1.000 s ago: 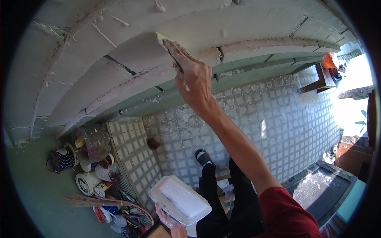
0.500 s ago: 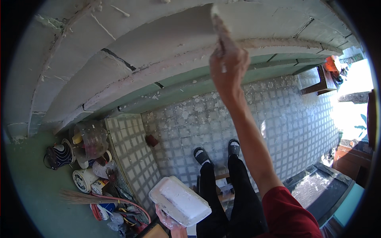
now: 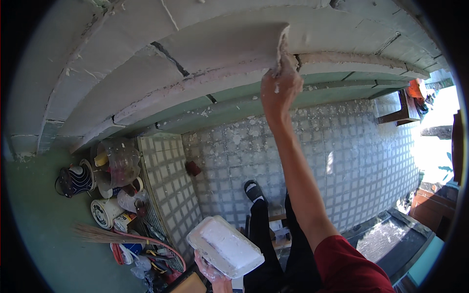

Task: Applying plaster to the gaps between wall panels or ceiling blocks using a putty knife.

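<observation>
My right hand is raised with its fingers closed around a putty knife, seen nearly edge-on and caked with white paste. The blade meets the smooth grey-white panelled surface just above a pinkish-white ledge. Below, my left hand grips a shallow white plastic tray by its underside and near edge. White putty lies spread inside the tray. Paste smears both hands.
At left, buckets, a clear plastic tub and a broom crowd beside a tiled low partition. The checked floor is spattered white. A brown piece of furniture stands far right. A step is beneath me.
My right hand and the putty knife have moved slightly down and right along the panel. The view has shifted a little; the tray remains in my left hand.
</observation>
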`<act>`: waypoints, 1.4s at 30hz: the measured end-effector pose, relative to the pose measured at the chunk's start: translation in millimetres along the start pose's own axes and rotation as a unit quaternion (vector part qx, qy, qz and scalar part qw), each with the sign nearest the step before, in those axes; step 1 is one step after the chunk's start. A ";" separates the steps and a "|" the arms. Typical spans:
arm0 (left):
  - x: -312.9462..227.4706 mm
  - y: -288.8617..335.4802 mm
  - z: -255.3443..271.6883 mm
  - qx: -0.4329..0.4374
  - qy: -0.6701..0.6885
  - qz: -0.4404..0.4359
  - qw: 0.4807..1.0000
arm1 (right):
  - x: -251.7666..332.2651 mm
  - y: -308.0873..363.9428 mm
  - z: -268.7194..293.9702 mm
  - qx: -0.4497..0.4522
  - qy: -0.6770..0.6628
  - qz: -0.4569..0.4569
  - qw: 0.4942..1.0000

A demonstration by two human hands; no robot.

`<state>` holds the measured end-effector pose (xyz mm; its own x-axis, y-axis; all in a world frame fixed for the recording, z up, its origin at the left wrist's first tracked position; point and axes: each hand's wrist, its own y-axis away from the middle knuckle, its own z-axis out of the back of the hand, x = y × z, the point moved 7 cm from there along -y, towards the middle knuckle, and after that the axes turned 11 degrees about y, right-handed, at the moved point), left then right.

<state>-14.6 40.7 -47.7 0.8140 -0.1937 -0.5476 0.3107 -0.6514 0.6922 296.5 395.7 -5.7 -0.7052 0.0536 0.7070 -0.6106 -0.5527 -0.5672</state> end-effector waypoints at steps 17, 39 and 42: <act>-11.7 -9.6 -3.9 -0.031 0.065 0.026 0.997 | 16.2 19.0 -23.0 0.068 -0.068 -0.106 0.990; -41.8 -9.0 17.2 -0.008 -0.015 -0.040 0.999 | 84.8 75.8 -64.4 0.108 -0.174 0.042 0.978; -39.1 -11.6 29.4 0.019 -0.058 -0.072 0.996 | 49.8 64.7 -18.1 0.137 -0.154 -0.007 0.979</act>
<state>-64.4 34.3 -48.2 0.6997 -0.1777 -0.6920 0.3999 -0.7052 0.5854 215.4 377.7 -14.9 -0.5293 -0.1676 0.8317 -0.4707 -0.7576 -0.4522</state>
